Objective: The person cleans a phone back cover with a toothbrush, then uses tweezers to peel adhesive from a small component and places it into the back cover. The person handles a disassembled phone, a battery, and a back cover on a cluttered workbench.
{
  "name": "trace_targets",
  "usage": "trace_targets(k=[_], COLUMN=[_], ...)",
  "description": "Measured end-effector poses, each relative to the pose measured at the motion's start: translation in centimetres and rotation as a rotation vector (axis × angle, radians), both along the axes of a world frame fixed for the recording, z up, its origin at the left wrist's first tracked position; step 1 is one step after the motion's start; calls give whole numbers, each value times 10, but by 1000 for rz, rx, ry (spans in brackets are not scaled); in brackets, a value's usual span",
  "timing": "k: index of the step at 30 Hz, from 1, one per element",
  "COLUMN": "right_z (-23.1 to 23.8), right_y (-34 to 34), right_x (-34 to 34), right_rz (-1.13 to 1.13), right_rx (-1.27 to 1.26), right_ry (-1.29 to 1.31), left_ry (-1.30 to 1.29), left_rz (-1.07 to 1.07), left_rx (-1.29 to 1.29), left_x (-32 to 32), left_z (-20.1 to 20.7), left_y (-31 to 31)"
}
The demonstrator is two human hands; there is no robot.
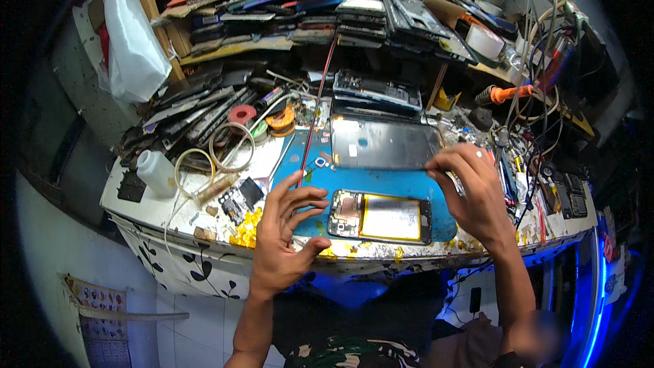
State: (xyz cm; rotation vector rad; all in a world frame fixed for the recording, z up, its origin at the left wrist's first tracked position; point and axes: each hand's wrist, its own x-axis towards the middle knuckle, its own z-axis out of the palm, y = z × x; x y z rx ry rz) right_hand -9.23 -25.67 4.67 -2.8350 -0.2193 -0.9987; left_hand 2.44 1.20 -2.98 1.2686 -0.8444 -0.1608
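Opened phone (379,217) on blue mat (381,181), dark panel (392,144) beyond.

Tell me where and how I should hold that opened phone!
I'd take the opened phone by the dark rim at its short ends, one grip coming from left, one from right. It lies flat on the blue mat, insides up, so this should spare the exposed battery.

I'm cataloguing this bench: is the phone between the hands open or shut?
The phone is open: its yellow-edged battery and inner parts lie exposed.
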Motion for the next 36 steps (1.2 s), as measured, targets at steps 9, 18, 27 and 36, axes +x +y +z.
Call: trace_targets(k=[9,18,27,36], right_z=[-4,11,-11,-25], right_y=[43,55,65,67], right_x=[-66,-86,-76,-80], right_rz=[141,167,137,174], right_rx=[58,233,134,215], right_ry=[145,299,334,378], left_ry=[750,834,930,954], left_rz=[-338,-206,-405,-610], left_rx=[-126,222,375,389], left_x=[-51,-82,-111,-114], left_z=[8,21,20,6], left_y=[4,16,28,33])
